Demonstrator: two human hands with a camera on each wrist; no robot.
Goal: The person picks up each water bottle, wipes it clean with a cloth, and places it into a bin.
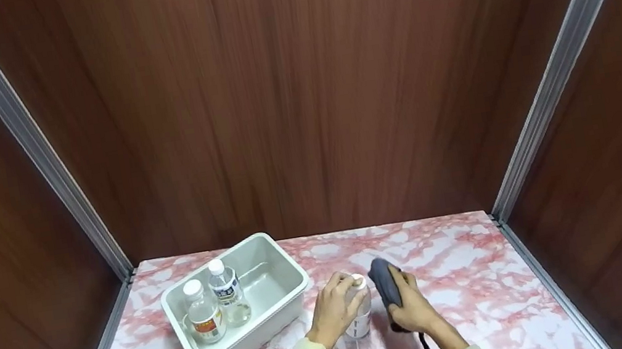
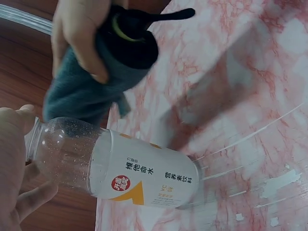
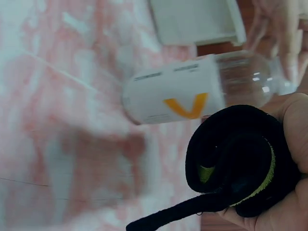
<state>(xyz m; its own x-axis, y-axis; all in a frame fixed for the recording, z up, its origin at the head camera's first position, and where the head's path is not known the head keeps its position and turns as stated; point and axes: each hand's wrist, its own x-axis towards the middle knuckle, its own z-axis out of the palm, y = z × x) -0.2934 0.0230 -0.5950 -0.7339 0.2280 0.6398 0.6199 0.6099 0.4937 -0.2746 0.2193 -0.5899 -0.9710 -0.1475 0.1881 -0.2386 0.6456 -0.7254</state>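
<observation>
My left hand [image 1: 331, 310] grips a clear plastic bottle [image 1: 360, 324] at its white cap and neck. The bottle stands upright on the table, with a white label carrying an orange V shape [image 3: 190, 105]. Just to its right, my right hand [image 1: 414, 306] holds a rolled dark grey-blue cloth [image 1: 385, 282], raised beside the bottle's shoulder. In the right wrist view the black end of the roll [image 3: 236, 159] shows a yellow-green inner edge and a black strap hanging off it. From the left wrist camera, the cloth overlaps the bottle's upper side.
Left of my hands sits a pale grey plastic bin [image 1: 266, 325]. Two clear bottles with white caps stand in it, one with a red and yellow label [image 1: 209, 325], one with a blue and white label [image 1: 226, 291]. Brown wood-grain panels [image 1: 276, 111] enclose the pink marbled table [image 1: 494, 308].
</observation>
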